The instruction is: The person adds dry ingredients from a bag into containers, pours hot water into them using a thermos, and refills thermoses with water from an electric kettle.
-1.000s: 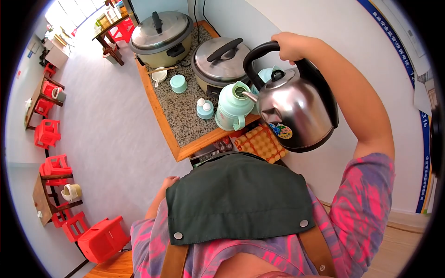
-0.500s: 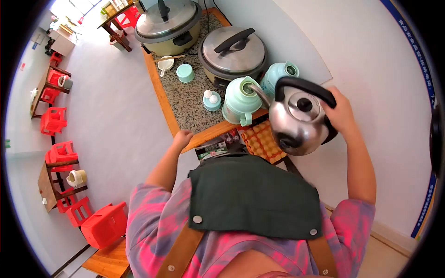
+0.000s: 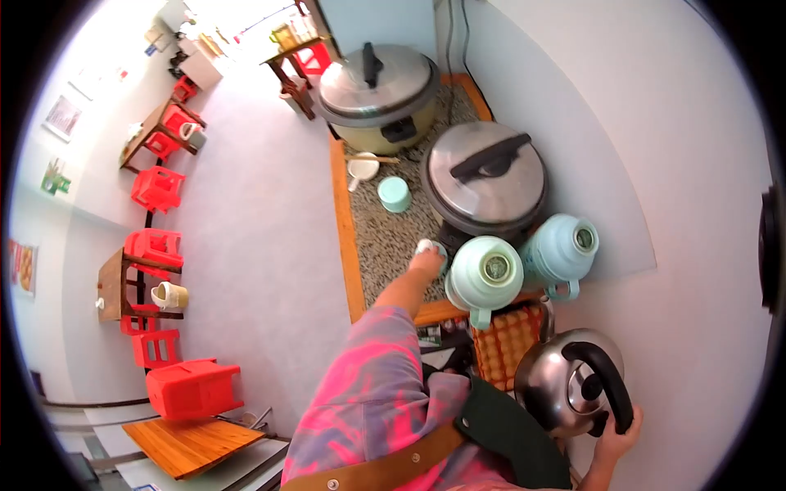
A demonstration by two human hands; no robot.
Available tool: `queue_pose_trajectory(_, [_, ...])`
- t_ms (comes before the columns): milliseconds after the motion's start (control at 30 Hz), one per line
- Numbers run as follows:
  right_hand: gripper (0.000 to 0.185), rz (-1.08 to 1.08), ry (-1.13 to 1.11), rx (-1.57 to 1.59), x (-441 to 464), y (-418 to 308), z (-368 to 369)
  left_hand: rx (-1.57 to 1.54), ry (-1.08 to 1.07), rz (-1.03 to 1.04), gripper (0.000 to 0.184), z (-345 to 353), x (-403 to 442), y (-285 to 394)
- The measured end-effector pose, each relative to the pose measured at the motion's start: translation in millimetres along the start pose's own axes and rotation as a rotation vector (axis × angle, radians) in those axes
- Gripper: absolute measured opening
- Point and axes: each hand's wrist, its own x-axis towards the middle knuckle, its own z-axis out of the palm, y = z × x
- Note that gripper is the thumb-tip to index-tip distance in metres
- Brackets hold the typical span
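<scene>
My right hand is closed round the black handle of the steel kettle, low at the right, spout upward. Stretched over the granite counter, my left hand has its fingers on a small white knob above a pale blue cup-like lid, which it partly covers. Right beside it stands a green thermos, its mouth uncovered. A blue thermos, also open at the top, is to its right. Further back sits a turquoise cup-like lid.
Two large lidded cookers stand on the wood-edged counter. A white ladle lies near them. An egg tray is below the counter's front edge. Red stools and tables line the left; a wall is at the right.
The kettle has moved down and away from the green thermos, its spout now clear of the mouth. My left hand has reached forward to the white knob. The view has shifted.
</scene>
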Motion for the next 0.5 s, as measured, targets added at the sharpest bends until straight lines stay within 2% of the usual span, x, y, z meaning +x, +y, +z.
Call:
queue_pose_trajectory(33, [0.032, -0.007, -0.007, -0.091, -3, -3, -3, -0.016, 0.048, -0.013, 0.027, 9, 2, -2])
queue_pose_trajectory(67, [0.032, -0.03, -0.012, -0.115, -5, 5, -7, -0.006, 0.052, 0.002, 0.026, 1, -4, -1])
queue_pose_trajectory(133, [0.031, -0.069, -0.014, -0.156, -15, 27, -7, -0.08, 0.076, -0.031, 0.032, 10, 0, -7])
queue_pose_trajectory(167, [0.031, -0.055, 0.016, -0.171, -19, 30, -6, -0.225, 0.141, -0.08, 0.036, 17, 3, -11])
queue_pose_trajectory(233, [0.03, -0.003, 0.033, -0.178, -26, 32, -9, -0.478, 0.397, -0.291, 0.044, -34, -39, 13])
queue_pose_trajectory(267, [0.029, 0.031, 0.027, -0.163, -27, 30, -10, -0.606, 0.674, -0.231, 0.045, -33, -43, 9])
queue_pose_trajectory(300, [0.029, 0.06, 0.026, -0.139, -26, 29, -8, -0.924, 0.744, -0.313, 0.042, -66, -62, 20])
queue_pose_trajectory(333, [0.029, 0.093, 0.032, -0.131, -26, 30, -6, -1.217, 0.833, -0.275, 0.038, -91, -77, 28])
queue_pose_trajectory(400, [0.028, 0.15, 0.04, -0.109, -27, 31, -4, -1.384, 0.951, 0.048, 0.036, -146, -112, 58])
queue_pose_trajectory(467, [0.027, 0.158, 0.028, -0.128, -25, 34, -3, -0.796, 0.992, 0.478, 0.036, -179, -131, 78])
queue_pose_trajectory(500, [0.027, 0.173, 0.026, -0.138, -23, 33, -1, -0.68, 0.906, 0.551, 0.037, -180, -133, 87])
